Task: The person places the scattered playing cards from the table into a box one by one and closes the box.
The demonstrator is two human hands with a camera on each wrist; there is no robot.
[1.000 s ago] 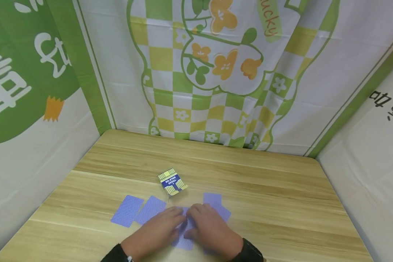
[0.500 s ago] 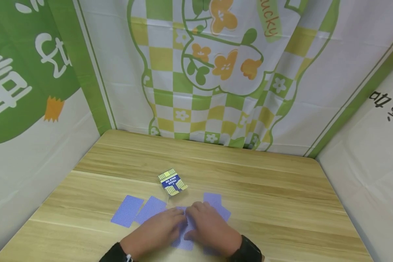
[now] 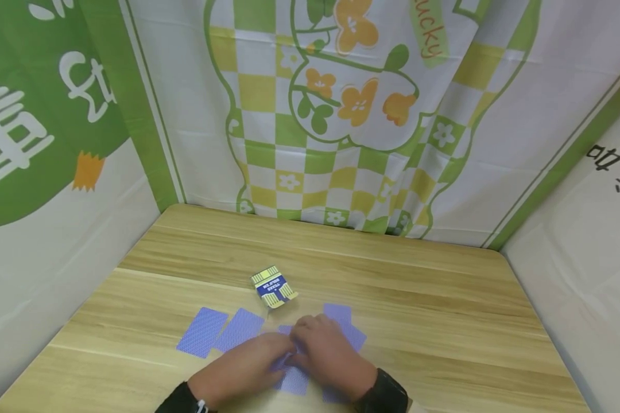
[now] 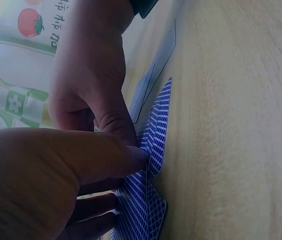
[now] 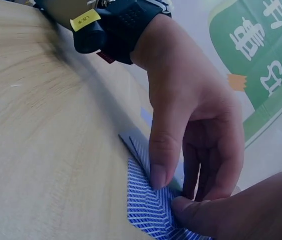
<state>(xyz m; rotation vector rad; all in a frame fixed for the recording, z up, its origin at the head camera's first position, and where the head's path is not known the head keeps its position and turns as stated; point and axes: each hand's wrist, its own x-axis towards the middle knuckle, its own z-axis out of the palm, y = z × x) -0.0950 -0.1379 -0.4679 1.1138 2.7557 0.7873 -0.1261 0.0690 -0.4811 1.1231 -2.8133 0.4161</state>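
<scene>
Blue-backed playing cards lie near the table's front, and a pair of them (image 3: 295,381) sits under both hands in the head view. My left hand (image 3: 248,361) pinches these playing cards (image 4: 131,200), its thumb (image 4: 116,155) across their near edge and its fingers behind. From the other side my right hand (image 3: 330,355) grips the same cards (image 5: 148,200) between thumb and curled fingers. The two thumbs nearly meet, and the card edges stand bent and fanned apart. In the head view the fingertips are partly hidden behind the hands.
Two more cards lie left, one (image 3: 201,332) beside another (image 3: 241,328). Overlapping cards (image 3: 337,312) lie behind the right hand, and one (image 3: 333,396) peeks out under its wrist. A yellow-and-blue card box (image 3: 274,289) stands farther back. Printed cloth (image 3: 336,172) hangs behind the wooden table (image 3: 418,298).
My right hand has shifted slightly left and its fingers have closed in toward my left hand. The left fingers have dipped a little. Box and outer cards stay put.
</scene>
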